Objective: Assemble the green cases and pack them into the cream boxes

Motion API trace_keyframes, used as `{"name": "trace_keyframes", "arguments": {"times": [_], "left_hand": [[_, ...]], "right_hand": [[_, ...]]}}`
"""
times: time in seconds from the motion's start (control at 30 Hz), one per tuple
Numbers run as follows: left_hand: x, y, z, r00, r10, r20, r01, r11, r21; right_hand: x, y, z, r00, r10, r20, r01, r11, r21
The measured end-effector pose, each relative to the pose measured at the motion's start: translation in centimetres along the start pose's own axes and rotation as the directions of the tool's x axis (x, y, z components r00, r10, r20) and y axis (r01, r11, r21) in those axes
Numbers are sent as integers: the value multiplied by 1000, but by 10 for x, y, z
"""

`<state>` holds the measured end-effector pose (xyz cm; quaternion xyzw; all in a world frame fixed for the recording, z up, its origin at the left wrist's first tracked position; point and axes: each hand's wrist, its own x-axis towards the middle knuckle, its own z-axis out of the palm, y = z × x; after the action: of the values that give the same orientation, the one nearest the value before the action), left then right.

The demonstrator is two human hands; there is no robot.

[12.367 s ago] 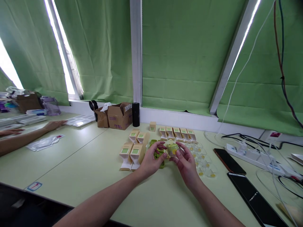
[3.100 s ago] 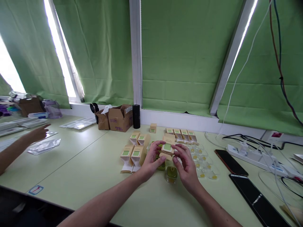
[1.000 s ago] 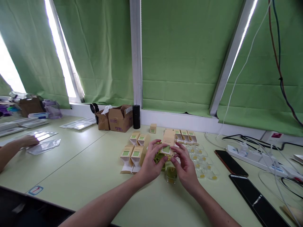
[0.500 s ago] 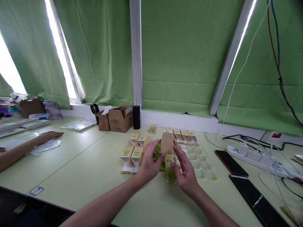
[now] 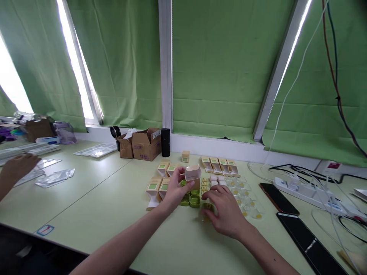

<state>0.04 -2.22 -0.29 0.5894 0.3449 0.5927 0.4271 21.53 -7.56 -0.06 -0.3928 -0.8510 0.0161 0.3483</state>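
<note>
My left hand (image 5: 175,190) holds a small kraft-paper box (image 5: 196,182) with its flap open and the white inside showing. Curled low over the table, my right hand (image 5: 226,212) has its thumb and fingers around a small green container (image 5: 207,209) with a clear part. Beneath the box sit several green square cups (image 5: 195,201). Beside them are small yellow pieces (image 5: 204,184), white pieces (image 5: 218,178) and clear domes with yellow centres (image 5: 243,193). Opened kraft boxes (image 5: 153,187) stand left of my left hand, partly hidden by it.
More opened boxes (image 5: 219,165) line the back, near a closed one (image 5: 185,156). Cardboard cartons (image 5: 146,145) and a black cylinder (image 5: 165,142) stand by the wall. Phones (image 5: 279,198) and a power strip (image 5: 309,194) lie right. Another person's hand (image 5: 21,166) handles clear sheets at left.
My left hand has tipped the box so its open top shows. My right hand has left the box and come down to the green container. The other person's hand has drawn left.
</note>
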Motion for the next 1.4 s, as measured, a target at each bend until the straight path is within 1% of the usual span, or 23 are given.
{"name": "trace_keyframes", "arguments": {"times": [0.07, 0.1, 0.13, 0.2, 0.3, 0.4, 0.47, 0.6, 0.7, 0.8, 0.87, 1.03, 1.17, 1.23, 1.3, 1.37, 1.4], "left_hand": [[1, 7, -1, 998, -49, 49, 49, 999, -4], [1, 11, -1, 995, -58, 84, 56, 998, 17], [1, 15, 0, 992, -53, 117, 47, 998, 50], [1, 19, 0, 985, -15, 173, -10, 989, 145], [-3, 19, 0, 975, 6, 221, -80, 942, 326], [-13, 16, -2, 972, -51, 231, -62, 887, 458], [-20, 14, -2, 959, -96, 267, -59, 854, 518], [-30, 20, 1, 930, -165, 327, -85, 770, 632], [-34, 27, 4, 921, -176, 348, -121, 719, 684], [-35, 31, 5, 908, -143, 393, -199, 679, 707], [-35, 31, 5, 902, -123, 415, -234, 668, 707], [-35, 28, 6, 920, -99, 379, -219, 670, 709], [-38, 28, 8, 899, -118, 421, -249, 653, 715], [-39, 29, 8, 893, -115, 435, -259, 659, 706], [-39, 28, 6, 891, -75, 447, -278, 688, 670], [-39, 27, 2, 880, 8, 474, -329, 730, 599], [-39, 27, 1, 868, 63, 492, -367, 748, 553]], "right_hand": [[0, -1, -4, 997, -18, 77, 24, 996, -83], [-1, 0, -6, 994, -23, 108, 35, 993, -114], [-2, 1, -8, 991, -23, 133, 42, 990, -138], [-5, 7, -12, 986, -13, 165, 40, 986, -160], [-11, 18, -18, 981, 29, 193, -3, 991, -137], [-16, 25, -23, 974, 98, 204, -80, 992, -98], [-19, 26, -23, 970, 134, 201, -121, 990, -77], [-24, 28, -23, 967, 139, 214, -120, 988, -97], [-25, 32, -24, 969, 132, 208, -107, 986, -130], [-26, 34, -24, 970, 129, 204, -101, 984, -144], [-26, 35, -24, 971, 125, 204, -95, 984, -150], [-26, 34, -24, 971, 117, 210, -81, 981, -174], [-26, 35, -25, 970, 119, 214, -79, 979, -189], [-27, 36, -26, 970, 123, 212, -82, 978, -192], [-27, 36, -27, 969, 125, 215, -84, 978, -192], [-27, 35, -28, 967, 129, 219, -87, 977, -194], [-27, 35, -28, 966, 131, 221, -88, 976, -197]]}}
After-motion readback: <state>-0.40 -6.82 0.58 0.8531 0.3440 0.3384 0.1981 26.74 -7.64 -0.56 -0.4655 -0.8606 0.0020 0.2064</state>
